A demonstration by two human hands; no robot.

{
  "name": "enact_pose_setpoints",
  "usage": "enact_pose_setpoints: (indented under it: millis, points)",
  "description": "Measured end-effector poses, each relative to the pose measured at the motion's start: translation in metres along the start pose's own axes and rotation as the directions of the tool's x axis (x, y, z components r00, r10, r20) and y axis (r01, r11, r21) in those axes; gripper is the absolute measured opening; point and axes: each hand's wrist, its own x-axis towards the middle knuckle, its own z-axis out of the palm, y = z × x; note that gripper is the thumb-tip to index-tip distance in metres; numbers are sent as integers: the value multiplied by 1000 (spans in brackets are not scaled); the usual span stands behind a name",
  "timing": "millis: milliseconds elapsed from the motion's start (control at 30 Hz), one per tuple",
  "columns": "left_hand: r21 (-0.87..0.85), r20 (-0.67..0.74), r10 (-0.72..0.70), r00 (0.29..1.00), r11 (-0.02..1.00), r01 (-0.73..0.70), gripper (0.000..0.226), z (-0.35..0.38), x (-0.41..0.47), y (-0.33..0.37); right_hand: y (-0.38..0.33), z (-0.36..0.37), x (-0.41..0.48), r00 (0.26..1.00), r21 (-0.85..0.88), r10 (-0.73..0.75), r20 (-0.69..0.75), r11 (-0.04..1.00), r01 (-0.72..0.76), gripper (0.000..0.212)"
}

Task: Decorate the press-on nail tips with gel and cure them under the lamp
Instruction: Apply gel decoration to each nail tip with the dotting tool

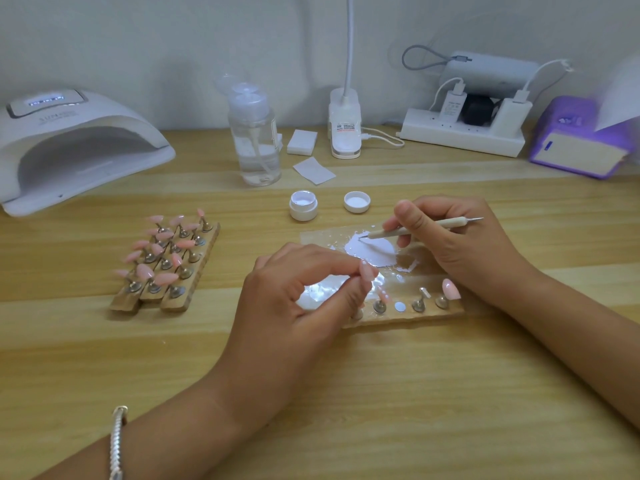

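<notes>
Fingers of my right hand [453, 244] grip the dotting tool [412, 229], its point touching the white gel patch [372, 252]. Just nearer me than the patch, fingers of my left hand [291, 306] pinch a pink nail tip [367, 274]. Curing lamp [79, 140]: far left of the patch.

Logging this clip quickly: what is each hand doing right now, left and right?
Left hand: pinches a pink nail tip between thumb and fingers.
Right hand: grips the dotting tool, its point in the white gel.
</notes>
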Motion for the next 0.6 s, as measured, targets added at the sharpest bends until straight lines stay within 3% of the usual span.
enact_pose_setpoints:
  millis: [233, 600]
  points:
    - [1, 4, -3, 1000, 1000, 3, 5, 1, 1, 0, -1, 1, -1, 1000, 12, 8, 7, 1000, -8, 34]
    - [-13, 2, -31, 1000, 999, 31, 4, 1, 0, 1, -8, 0, -2, 993, -28, -43, -108, 999, 40, 34]
